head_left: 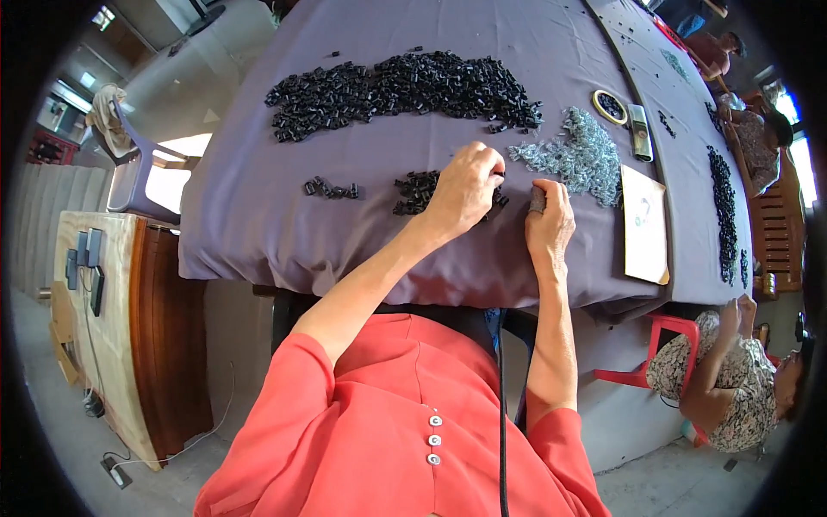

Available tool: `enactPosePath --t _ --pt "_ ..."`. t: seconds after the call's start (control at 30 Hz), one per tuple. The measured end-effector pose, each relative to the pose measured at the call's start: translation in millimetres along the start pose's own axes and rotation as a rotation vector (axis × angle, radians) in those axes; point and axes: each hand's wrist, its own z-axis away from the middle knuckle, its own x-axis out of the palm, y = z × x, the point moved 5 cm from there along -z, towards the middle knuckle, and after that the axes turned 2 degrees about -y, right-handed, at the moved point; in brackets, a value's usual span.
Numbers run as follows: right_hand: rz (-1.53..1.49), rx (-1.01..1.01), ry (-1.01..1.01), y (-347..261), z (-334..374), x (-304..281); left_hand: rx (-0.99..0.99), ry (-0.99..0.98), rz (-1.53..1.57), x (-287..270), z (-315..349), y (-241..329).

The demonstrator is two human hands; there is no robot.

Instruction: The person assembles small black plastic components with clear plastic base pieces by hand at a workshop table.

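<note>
My left hand (465,191) is bent over a small heap of black plastic pieces (415,189), its thumb and fingers pinched together. A bit of black shows at its fingertips and looks like one of these pieces. To its right, my right hand (550,226) is closed, with a grey wrap (537,200) around one digit. Whatever it may hold is too small or hidden. Just beyond the right hand lies a pile of small transparent pieces (579,159). A short row of black pieces (331,189) sits left of the small heap.
A long black pile (405,89) spreads across the far side of the purple cloth (258,207). At right are a tape roll (609,107), a flat packet (639,133) and a light board (644,224). A person (724,379) sits at right; a wooden cabinet (146,336) stands left.
</note>
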Motion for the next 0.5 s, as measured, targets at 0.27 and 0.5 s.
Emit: enactPosePath --t 0.27,0.5 --pt "-0.559 0.087 -0.268 -57 4 -4 -0.233 -0.039 0.386 -31 36 -1" --pt "-0.496 0.018 -0.37 -68 11 5 -0.103 -0.052 0.309 -37 40 2"
